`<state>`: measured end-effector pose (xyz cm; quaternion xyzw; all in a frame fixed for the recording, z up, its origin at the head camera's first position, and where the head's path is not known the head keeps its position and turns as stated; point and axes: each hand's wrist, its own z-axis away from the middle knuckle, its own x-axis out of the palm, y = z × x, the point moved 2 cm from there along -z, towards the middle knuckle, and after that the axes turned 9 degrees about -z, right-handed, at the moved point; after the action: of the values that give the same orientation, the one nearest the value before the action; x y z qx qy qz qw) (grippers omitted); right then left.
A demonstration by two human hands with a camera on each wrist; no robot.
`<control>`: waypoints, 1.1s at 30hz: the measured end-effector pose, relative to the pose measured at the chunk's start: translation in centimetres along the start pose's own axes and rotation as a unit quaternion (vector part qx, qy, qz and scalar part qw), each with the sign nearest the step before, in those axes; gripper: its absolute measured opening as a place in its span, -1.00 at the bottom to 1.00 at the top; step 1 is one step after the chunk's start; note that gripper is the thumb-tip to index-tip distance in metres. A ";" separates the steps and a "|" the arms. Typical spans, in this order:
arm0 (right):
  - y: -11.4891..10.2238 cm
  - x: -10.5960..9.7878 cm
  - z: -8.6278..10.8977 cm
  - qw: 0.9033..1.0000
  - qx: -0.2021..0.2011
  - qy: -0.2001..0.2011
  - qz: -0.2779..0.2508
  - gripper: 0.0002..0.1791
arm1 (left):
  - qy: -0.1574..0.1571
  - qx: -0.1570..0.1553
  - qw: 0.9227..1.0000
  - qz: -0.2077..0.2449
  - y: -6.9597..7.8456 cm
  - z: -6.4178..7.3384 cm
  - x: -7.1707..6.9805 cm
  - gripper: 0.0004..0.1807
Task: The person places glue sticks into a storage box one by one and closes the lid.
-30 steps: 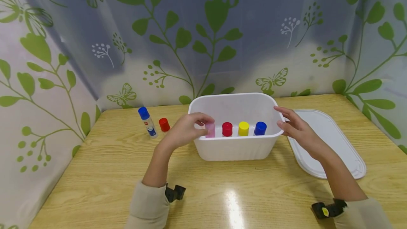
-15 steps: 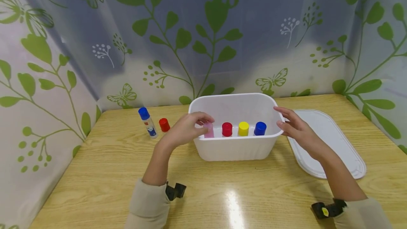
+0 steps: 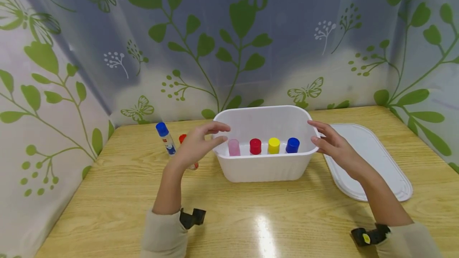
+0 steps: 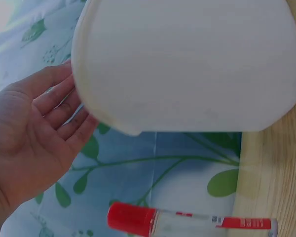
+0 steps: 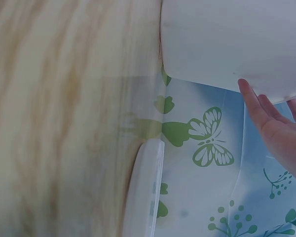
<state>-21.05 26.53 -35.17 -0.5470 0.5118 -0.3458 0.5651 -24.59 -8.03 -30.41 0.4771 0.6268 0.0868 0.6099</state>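
Note:
A white plastic storage bin (image 3: 265,169) stands mid-table, holding a row of caps: a pink translucent one (image 3: 234,147), a red one (image 3: 255,146), a yellow one (image 3: 274,145) and a blue one (image 3: 292,145). The front wall hides what lies below them. My left hand (image 3: 196,143) is at the bin's left rim, thumb and fingers spread and nothing between them. Beyond it, partly hidden in the head view, stands a red-capped clear glue bottle (image 4: 187,223). My right hand (image 3: 335,146) holds the right rim, thumb on top and fingers against the outer wall (image 5: 227,44).
A blue-capped glue bottle (image 3: 165,138) stands at the back left. Right of the bin, a white lid (image 3: 369,162) lies flat, partly under my right forearm. A curtain with leaves and butterflies (image 3: 251,63) hangs behind the wooden table (image 3: 229,218).
My left hand has let go of the pink translucent cap and drawn back left, out of the bin, its fingers opening. My right hand stays at the rim.

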 end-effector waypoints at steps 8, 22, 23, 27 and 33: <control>-0.2 0.1 0.0 1.000 0.001 0.001 0.003 -0.40 | 0.114 -0.019 0.993 -0.004 -2.2 1.9 -3.0 -0.66; -0.2 0.1 0.0 1.000 0.006 0.002 0.003 -0.39 | 0.047 -0.099 0.992 0.067 -7.8 4.0 -4.5 -0.61; -0.2 0.1 0.1 1.000 0.007 0.002 0.004 -0.39 | 0.045 -0.099 0.992 0.067 -8.0 4.0 -4.4 -0.61; -0.2 0.1 0.1 1.000 0.006 0.004 0.008 -0.39 | 0.046 -0.100 0.992 0.061 -8.5 3.9 -4.2 -0.62; -0.2 0.1 0.0 1.000 0.002 0.003 0.006 -0.40 | 0.056 -0.090 0.992 0.066 -8.9 3.8 -4.0 -0.62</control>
<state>-20.98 26.40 -35.04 -0.5422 0.5158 -0.3449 0.5667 -26.55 -17.36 -34.71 0.4549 0.6164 0.2096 0.6076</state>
